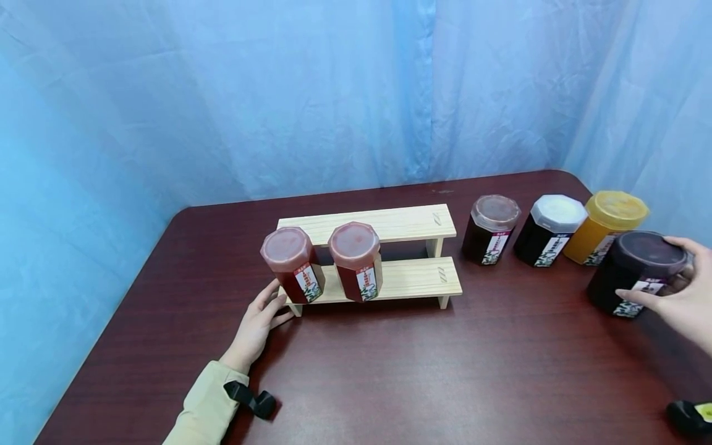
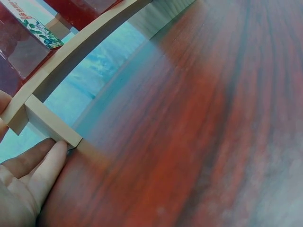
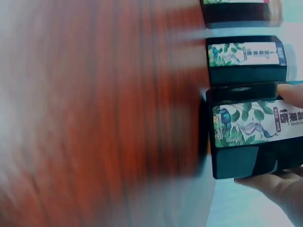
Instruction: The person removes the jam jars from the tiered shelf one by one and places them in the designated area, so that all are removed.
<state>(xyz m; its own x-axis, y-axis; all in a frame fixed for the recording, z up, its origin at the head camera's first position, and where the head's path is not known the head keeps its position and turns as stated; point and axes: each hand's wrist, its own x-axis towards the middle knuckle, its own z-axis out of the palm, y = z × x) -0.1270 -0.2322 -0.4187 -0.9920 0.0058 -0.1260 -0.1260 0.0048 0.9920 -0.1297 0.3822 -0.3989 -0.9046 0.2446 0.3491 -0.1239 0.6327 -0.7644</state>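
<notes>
My left hand (image 1: 258, 324) is at the left end of a two-tier wooden shelf (image 1: 408, 278); its fingertips touch the lower board's end and the short leg (image 2: 52, 120) under it. Two red jars with pinkish lids stand on the lower tier, the left jar (image 1: 295, 266) near that hand and the other jar (image 1: 356, 262) beside it. At the far right, my right hand (image 1: 686, 296) grips a dark jar (image 3: 246, 125) with a black lid, thumb on one side and fingers on the other. Its printed label faces the right wrist camera.
Right of the shelf stand a dark jar with a clear reddish lid (image 1: 489, 232), a dark jar with a white lid (image 1: 547, 232) and a yellow jar (image 1: 606, 225). They are in a row on the dark wooden table (image 1: 389, 371). Blue curtains (image 1: 278, 105) hang behind.
</notes>
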